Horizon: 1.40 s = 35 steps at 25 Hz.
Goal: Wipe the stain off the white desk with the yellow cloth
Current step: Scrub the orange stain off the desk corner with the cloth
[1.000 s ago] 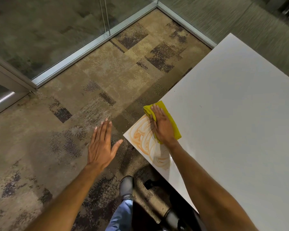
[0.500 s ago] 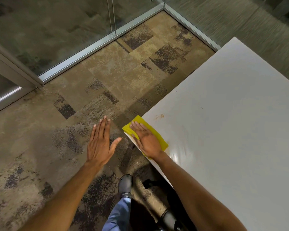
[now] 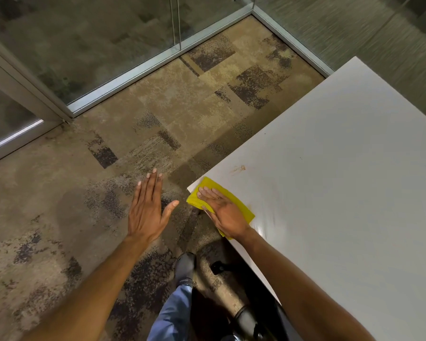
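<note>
The white desk [image 3: 342,193] fills the right side, its near corner pointing left. On that corner lies the folded yellow cloth [image 3: 241,205], and my right hand [image 3: 223,212] presses flat on it with the fingers stretched out toward the corner. A small orange-brown smear of stain [image 3: 239,168] shows on the desk just beyond the cloth. A wet sheen lies on the desk right of the cloth. My left hand [image 3: 148,207] hovers flat over the floor, left of the desk corner, holding nothing.
Patterned brown carpet [image 3: 170,119] covers the floor. Glass walls with metal frames [image 3: 138,67] run along the back and left. My shoe [image 3: 186,267] and a dark desk base [image 3: 221,267] sit below the desk edge.
My right hand swept the cloth over the big orange smear toward the desk corner; the smear no longer shows, only a small spot beyond the cloth. The left hand stayed hovering.
</note>
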{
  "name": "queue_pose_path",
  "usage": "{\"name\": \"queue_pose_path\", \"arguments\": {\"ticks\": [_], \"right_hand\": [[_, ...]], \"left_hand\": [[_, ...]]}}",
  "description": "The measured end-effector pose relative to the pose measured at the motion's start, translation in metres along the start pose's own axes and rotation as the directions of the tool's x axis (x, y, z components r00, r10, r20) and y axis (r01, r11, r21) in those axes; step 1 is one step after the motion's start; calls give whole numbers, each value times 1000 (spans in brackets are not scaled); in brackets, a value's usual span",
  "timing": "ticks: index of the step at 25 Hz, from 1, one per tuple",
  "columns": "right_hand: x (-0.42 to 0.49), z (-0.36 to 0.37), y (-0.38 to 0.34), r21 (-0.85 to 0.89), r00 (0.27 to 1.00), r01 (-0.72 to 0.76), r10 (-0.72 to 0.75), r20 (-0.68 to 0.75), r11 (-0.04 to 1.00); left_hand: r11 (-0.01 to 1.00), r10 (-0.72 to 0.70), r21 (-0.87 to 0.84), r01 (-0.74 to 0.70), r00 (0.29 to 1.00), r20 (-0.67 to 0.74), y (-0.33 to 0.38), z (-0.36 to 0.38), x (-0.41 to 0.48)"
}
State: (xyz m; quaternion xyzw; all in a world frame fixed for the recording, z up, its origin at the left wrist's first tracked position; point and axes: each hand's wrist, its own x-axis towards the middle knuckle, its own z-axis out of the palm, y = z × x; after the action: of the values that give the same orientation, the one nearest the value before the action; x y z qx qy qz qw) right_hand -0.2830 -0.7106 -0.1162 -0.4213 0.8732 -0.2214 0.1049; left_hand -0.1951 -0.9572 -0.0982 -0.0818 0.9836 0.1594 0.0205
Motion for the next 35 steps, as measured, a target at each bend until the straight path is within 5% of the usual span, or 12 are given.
{"name": "queue_pose_path", "arguments": {"ticks": [7, 13, 18, 22, 35], "right_hand": [[-72, -8, -1, 66, 999, -38, 39, -9, 997], [-147, -16, 9, 78, 966, -223, 232, -118, 972], [-146, -26, 30, 171, 728, -570, 590, -349, 804], [-104, -42, 52, 322, 525, -697, 762, -379, 641], [8, -58, 81, 225, 790, -490, 538, -294, 842]], "left_hand": [[1000, 18, 6, -18, 1000, 10, 16, 2, -1], [999, 34, -34, -33, 999, 8, 28, 9, 2], [1000, 11, 5, -11, 1000, 16, 20, 5, 2], [1000, -7, 0, 7, 1000, 6, 9, 5, 1], [999, -44, 19, 44, 999, 18, -13, 9, -7]]}}
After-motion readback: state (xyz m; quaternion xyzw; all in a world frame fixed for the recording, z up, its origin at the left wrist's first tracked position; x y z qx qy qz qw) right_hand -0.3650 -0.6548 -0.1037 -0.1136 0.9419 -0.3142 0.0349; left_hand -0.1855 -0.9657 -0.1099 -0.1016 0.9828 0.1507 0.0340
